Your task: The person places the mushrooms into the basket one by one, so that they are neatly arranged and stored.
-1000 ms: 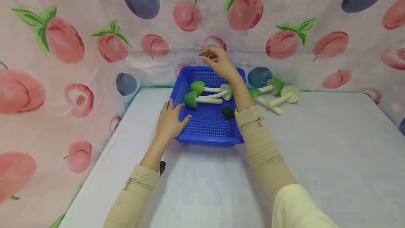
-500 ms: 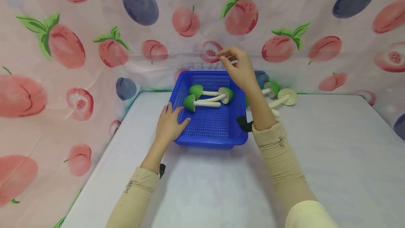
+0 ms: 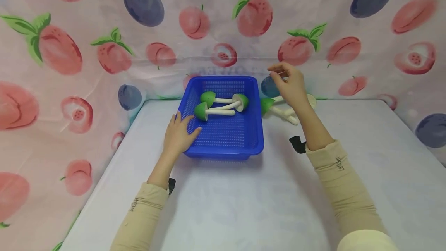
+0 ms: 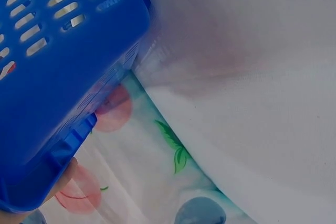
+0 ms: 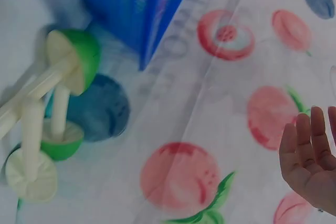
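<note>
Left hand (image 3: 178, 134) grips blue basket (image 3: 223, 152) at left rim, probably to steady it. Three mushrooms (image 3: 226, 107) inside; other mushrooms (image 3: 266, 105) on worktop (image 3: 223, 204), just right. Right hand (image 3: 290, 85) empty, fingers loosely bent, above those.

We look from the head view above, forward and down, far enough back to take in the whole blue, rectangular, perforated plastic basket (image 3: 223, 152). At the left wrist, we face the same basket's outer side at close range. At the right wrist, we face the white-stemmed, green-capped mushrooms (image 5: 60, 107) beside it and the fruit-printed cloth backdrop (image 5: 168, 114), which all three views share.
</note>
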### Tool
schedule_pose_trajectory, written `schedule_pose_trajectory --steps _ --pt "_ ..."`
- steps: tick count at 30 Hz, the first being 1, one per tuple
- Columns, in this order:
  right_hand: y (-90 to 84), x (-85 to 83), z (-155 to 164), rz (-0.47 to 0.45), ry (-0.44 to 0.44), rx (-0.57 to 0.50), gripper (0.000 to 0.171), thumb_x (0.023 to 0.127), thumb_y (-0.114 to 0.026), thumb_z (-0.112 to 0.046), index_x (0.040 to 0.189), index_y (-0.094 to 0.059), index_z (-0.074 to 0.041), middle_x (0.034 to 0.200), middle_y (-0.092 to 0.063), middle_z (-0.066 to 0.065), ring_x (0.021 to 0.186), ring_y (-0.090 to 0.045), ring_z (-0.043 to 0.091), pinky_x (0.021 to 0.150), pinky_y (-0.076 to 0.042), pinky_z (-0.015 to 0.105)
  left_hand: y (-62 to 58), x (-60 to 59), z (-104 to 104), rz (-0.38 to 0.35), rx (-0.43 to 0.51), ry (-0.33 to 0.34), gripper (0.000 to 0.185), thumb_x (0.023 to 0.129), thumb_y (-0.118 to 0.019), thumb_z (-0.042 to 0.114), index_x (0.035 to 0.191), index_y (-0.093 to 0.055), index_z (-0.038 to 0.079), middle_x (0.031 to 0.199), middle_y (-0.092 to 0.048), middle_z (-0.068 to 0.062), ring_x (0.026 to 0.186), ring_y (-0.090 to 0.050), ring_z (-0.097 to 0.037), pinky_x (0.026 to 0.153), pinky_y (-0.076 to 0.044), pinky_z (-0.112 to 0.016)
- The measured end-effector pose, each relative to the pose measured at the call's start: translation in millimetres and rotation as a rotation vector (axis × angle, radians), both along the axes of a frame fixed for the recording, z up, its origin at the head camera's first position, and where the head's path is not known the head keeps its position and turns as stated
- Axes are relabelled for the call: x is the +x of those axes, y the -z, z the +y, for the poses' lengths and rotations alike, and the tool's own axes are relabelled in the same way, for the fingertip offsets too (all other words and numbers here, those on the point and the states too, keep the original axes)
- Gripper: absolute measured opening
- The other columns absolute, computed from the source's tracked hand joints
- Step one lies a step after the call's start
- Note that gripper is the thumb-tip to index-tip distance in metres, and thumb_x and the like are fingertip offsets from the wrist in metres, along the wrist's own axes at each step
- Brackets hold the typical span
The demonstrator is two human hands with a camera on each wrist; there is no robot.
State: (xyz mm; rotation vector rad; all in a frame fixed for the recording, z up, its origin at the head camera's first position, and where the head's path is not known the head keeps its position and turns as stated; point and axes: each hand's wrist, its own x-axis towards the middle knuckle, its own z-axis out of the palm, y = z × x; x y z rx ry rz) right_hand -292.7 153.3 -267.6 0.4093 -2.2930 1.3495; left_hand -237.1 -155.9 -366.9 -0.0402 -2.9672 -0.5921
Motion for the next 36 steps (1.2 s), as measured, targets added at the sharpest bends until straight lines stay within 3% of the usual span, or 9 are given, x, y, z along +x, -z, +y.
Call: schedule_pose_trajectory --steps 10,13,18,24,27,32,36 --pt "28.8 0.7 55 -0.062 0.056 -0.029 0.022 0.093 -0.056 -0.012 0.106 -0.064 0.003 0.092 -0.065 -0.006 0.075 -0.053 -0.009 0.067 -0.044 0.008 0.0 1.5 0 -0.031 -0.004 -0.001 0.059 0.092 -0.053 0.043 0.14 -0.044 0.01 0.153 -0.017 -0.03 0.142 -0.014 -0.048 0.112 -0.019 -0.061" --pt "38.5 -3.6 67 -0.129 0.065 -0.104 0.012 0.092 -0.055 -0.01 0.096 -0.067 -0.008 0.081 -0.06 -0.02 0.071 -0.055 -0.008 0.064 -0.046 0.008 -0.8 0.8 0 -0.031 0.003 -0.005 0.059 0.092 -0.053 0.043 0.14 -0.044 0.01 0.153 -0.016 -0.029 0.142 -0.013 -0.047 0.112 -0.019 -0.061" --pt "55.9 -8.9 83 -0.238 0.07 -0.224 0.023 0.093 -0.053 -0.007 0.082 -0.059 -0.027 0.074 -0.058 -0.02 0.066 -0.057 -0.007 0.061 -0.05 0.009 -1.1 -0.8 0 -0.024 -0.003 -0.005 0.059 0.092 -0.053 0.043 0.14 -0.044 0.01 0.153 -0.016 -0.03 0.142 -0.013 -0.048 0.113 -0.018 -0.061" --pt "77.9 -13.1 102 -0.357 0.073 -0.233 0.016 0.095 -0.047 -0.01 0.088 -0.056 -0.02 0.07 -0.059 -0.021 0.064 -0.057 -0.006 0.063 -0.052 0.012 -1.0 -1.1 1 -0.027 -0.011 0.002 0.058 0.092 -0.053 0.043 0.139 -0.045 0.01 0.153 -0.017 -0.03 0.142 -0.014 -0.048 0.113 -0.019 -0.06" --pt "88.0 -19.0 111 -0.397 0.084 -0.2 0.011 0.096 -0.046 -0.01 0.094 -0.057 -0.009 0.068 -0.057 -0.023 0.064 -0.056 -0.006 0.062 -0.052 0.012 -2.7 -0.7 1 -0.017 -0.009 0.006 0.058 0.092 -0.054 0.042 0.138 -0.046 0.009 0.152 -0.017 -0.03 0.142 -0.014 -0.048 0.113 -0.019 -0.06" --pt "101.6 -28.7 121 -0.466 0.08 -0.155 0.032 0.097 -0.045 -0.014 0.117 -0.049 0.011 0.069 -0.055 -0.024 0.063 -0.055 -0.008 0.063 -0.052 0.012 -3.9 1.1 1 -0.023 -0.016 0.004 0.058 0.092 -0.053 0.043 0.138 -0.046 0.009 0.152 -0.017 -0.031 0.141 -0.014 -0.049 0.113 -0.018 -0.06" --pt "109.3 -31.9 127 -0.52 0.076 -0.171 0.031 0.096 -0.048 -0.016 0.115 -0.05 0.008 0.069 -0.055 -0.025 0.064 -0.055 -0.007 0.062 -0.052 0.012 -4.4 2.6 1 -0.024 -0.011 0.006 0.058 0.092 -0.054 0.043 0.138 -0.047 0.009 0.152 -0.018 -0.031 0.141 -0.015 -0.049 0.113 -0.019 -0.06"
